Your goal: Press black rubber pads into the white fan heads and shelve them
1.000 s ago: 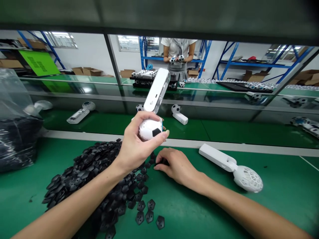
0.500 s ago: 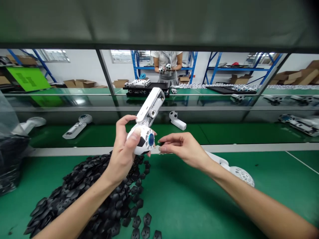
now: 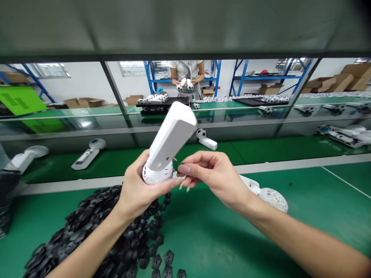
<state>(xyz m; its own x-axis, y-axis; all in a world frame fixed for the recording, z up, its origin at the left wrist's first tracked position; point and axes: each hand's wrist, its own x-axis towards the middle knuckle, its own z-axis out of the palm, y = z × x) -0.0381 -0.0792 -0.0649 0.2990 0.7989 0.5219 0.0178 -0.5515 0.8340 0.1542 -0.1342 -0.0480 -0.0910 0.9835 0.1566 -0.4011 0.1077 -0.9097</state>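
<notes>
My left hand (image 3: 133,189) is wrapped round the lower end of a white handheld device (image 3: 173,137). Its long smooth handle tilts up and to the right, and its round slotted head sits in my palm. Just right of that head, my right hand (image 3: 216,175) pinches a small black piece (image 3: 179,169) between thumb and fingers; most of the piece is hidden. Below my left arm spreads a heap of black pentagon pieces (image 3: 87,227), with several loose ones on its right side. Partly behind my right wrist lies another white device (image 3: 274,199) with a webbed round head.
On the green conveyor (image 3: 261,152) beyond the pale rail (image 3: 269,166) lie several white devices, one with a football-patterned head (image 3: 201,133). A plastic bag (image 3: 7,197) stands at the left edge. Across the line a person (image 3: 187,71) holds two football-headed devices.
My left hand has turned the device, so its smooth closed side faces me instead of the opened handle. My right hand has come slightly left, closer to the head, with the black piece.
</notes>
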